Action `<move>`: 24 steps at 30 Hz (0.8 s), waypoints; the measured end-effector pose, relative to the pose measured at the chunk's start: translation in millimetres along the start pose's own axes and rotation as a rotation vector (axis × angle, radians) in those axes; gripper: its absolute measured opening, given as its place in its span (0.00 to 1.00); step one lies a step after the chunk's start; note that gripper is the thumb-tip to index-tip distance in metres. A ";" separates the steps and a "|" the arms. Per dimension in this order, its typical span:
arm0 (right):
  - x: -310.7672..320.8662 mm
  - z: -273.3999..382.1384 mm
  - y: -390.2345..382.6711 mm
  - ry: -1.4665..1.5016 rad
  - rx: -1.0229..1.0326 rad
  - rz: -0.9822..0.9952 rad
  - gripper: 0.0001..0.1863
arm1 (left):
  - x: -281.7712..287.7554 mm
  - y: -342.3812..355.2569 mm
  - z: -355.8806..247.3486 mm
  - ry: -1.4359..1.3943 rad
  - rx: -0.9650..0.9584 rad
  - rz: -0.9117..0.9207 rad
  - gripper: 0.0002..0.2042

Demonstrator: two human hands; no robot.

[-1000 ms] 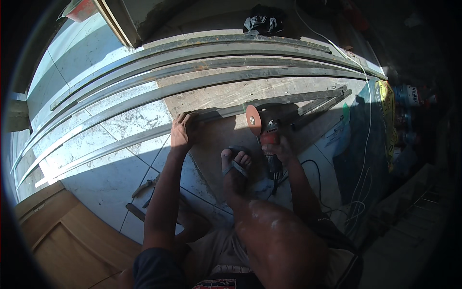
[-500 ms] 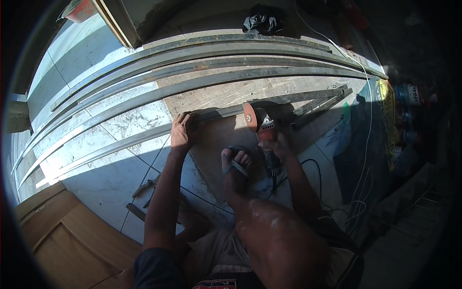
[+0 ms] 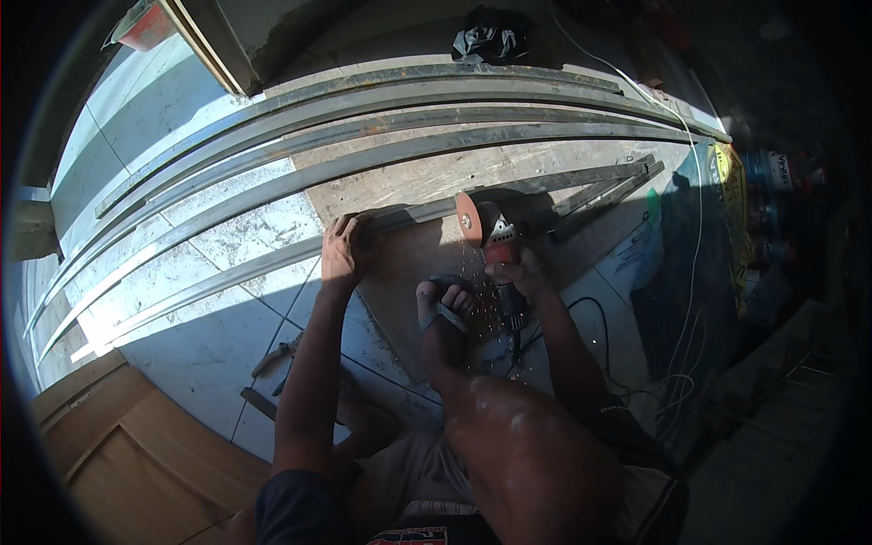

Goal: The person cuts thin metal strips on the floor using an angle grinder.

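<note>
My right hand [image 3: 520, 272] is closed round the body of an angle grinder [image 3: 501, 254] with a red head. Its reddish cutting disc [image 3: 468, 221] stands upright against the nearest metal bar [image 3: 409, 216], and sparks [image 3: 486, 304] spray down toward my foot. To the left of the disc, my left hand [image 3: 341, 250] grips that same bar with its fingers over the far side. My foot, in a strapped sandal [image 3: 442, 309], is planted just below the disc. The exact spot where disc meets bar is partly hidden behind the disc.
Several long metal bars [image 3: 409, 141] lie across the floor beyond my hands. A black plastic bag [image 3: 490, 41] sits at the back. A white cable [image 3: 698, 227] trails on the right near paint containers [image 3: 772, 173]. Lower left are a hammer-like tool [image 3: 272, 359] and a wooden panel [image 3: 154, 445].
Sparks now fly from the disc, where none showed before. The grinder has shifted very slightly left; my left hand stays on the bar.
</note>
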State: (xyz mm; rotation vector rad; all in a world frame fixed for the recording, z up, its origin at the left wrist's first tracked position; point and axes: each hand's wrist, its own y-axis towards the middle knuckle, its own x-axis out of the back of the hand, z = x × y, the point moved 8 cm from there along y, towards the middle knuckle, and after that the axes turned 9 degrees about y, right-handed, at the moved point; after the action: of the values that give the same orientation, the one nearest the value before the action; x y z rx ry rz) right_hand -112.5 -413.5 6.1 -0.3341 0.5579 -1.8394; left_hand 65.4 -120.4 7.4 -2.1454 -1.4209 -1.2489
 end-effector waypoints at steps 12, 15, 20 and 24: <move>6.9 4.0 -24.4 0.262 0.027 0.000 0.29 | -12.1 4.9 8.4 0.091 -0.072 0.091 0.21; 13.0 1.3 -29.3 0.355 0.046 -0.017 0.29 | -3.9 15.3 5.4 0.002 -0.145 0.142 0.18; 21.3 22.1 -45.5 0.424 0.116 0.000 0.30 | 0.8 35.7 1.2 -0.182 0.004 0.293 0.13; 28.7 20.0 -46.3 0.390 0.072 -0.050 0.30 | -0.4 36.7 0.9 -0.179 -0.028 0.271 0.13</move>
State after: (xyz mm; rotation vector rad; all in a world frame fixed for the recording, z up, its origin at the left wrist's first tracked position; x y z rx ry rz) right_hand -149.7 -432.8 46.3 0.0647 0.7510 -1.9803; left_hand 97.1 -137.6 14.5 -2.4226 -1.1292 -1.0052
